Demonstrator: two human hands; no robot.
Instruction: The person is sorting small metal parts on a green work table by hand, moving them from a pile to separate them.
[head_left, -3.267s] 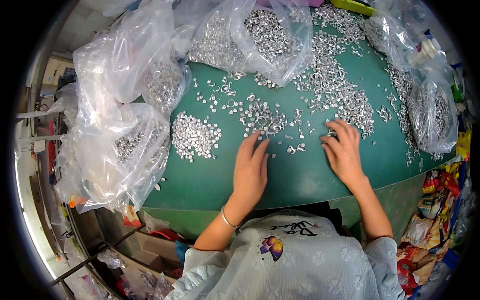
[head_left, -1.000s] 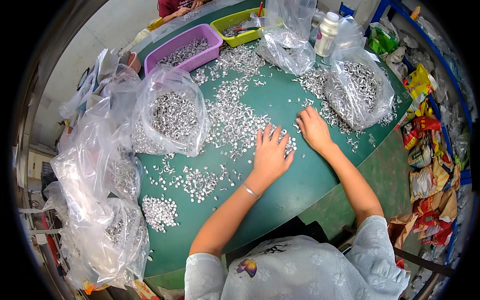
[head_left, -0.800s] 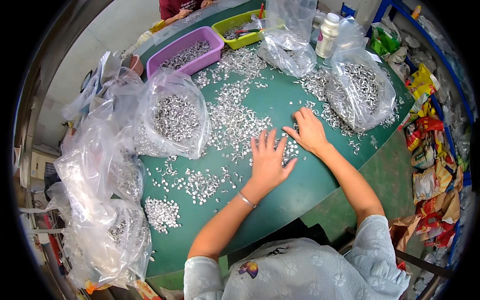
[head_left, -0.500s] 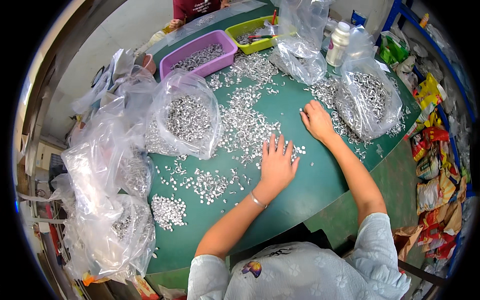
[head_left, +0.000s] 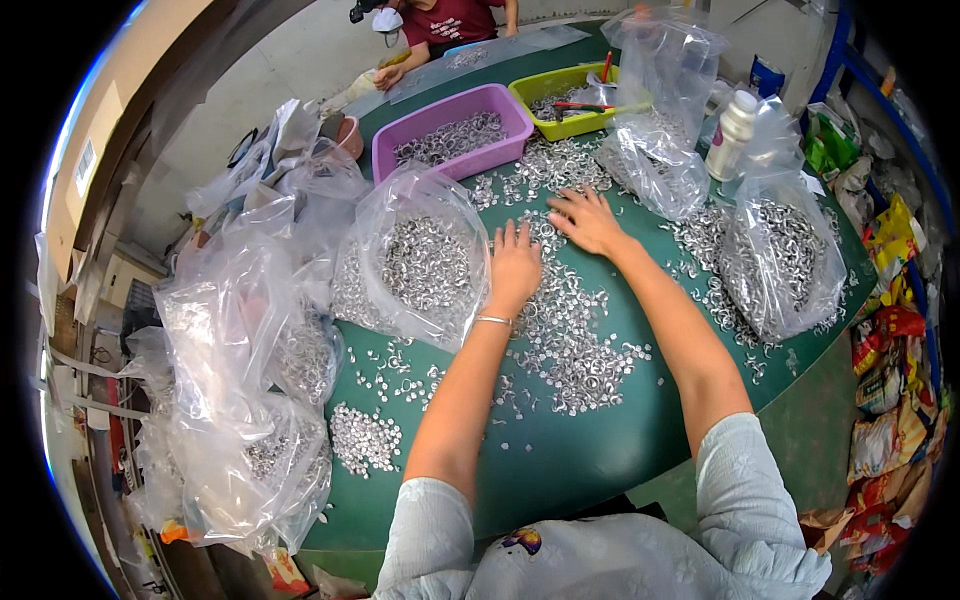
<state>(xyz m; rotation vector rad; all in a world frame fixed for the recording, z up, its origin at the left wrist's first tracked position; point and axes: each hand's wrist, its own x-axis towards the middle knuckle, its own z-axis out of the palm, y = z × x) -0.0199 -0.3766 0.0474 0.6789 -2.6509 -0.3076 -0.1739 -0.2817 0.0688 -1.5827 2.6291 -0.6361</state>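
My left hand [head_left: 515, 268] lies with its fingers stretched forward on small silvery metal pieces, right beside an open clear plastic bag [head_left: 468, 215] filled with similar curved pieces. Slightly farther off and to the right, my right hand [head_left: 590, 224] rests with fingers apart at the edge of the loose metal pieces [head_left: 580, 360] strewn over the green tabletop [head_left: 640, 430]. Between and below the hands, the spread runs toward me and looks like a mix of ring shapes, curved bits and small flat bits. Neither hand visibly grips anything.
A purple basin [head_left: 524, 120] and a yellow-green basin [head_left: 572, 129] with metal pieces stand at the back. Filled clear bags [head_left: 790, 265] and a white bottle [head_left: 733, 135] are at right. More plastic bags [head_left: 215, 350] crowd the left. Another person [head_left: 450, 22] sits across.
Both hands have moved away from me across the table, the right one also leftward, closer to the left. The loose pieces lie more heaped toward me. The view has shifted.
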